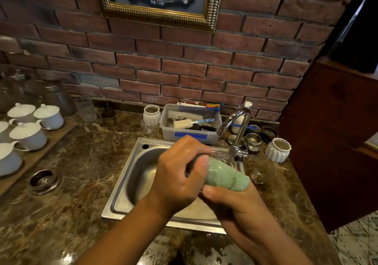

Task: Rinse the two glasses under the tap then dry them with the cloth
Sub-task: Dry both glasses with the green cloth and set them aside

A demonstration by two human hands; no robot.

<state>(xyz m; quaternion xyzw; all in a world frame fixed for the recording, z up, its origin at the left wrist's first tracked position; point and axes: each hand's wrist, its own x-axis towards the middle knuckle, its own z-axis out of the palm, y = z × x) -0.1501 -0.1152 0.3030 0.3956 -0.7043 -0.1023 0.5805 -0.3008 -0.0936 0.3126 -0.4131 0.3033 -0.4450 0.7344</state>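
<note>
Over the steel sink (122, 185) my two hands work a clear glass (222, 156) together with a pale green cloth (224, 174). My left hand (176, 174) comes from above, its fingers and thumb curled round the glass's near end. From below, my right hand (235, 203) pinches the bunched cloth with thumb and fingers. The cloth covers most of the glass; only a clear edge shows near the tap (235, 121). A second clear glass (258, 175) stands on the counter right of the sink.
Behind the sink stands a plastic tub (190, 133) of brushes, with white ribbed jars (277, 149) and metal lids beside the tap. White lidded cups (27, 134) fill a wooden tray at left. A round metal hole (44, 179) sits in the marble counter, and a brick wall rises behind.
</note>
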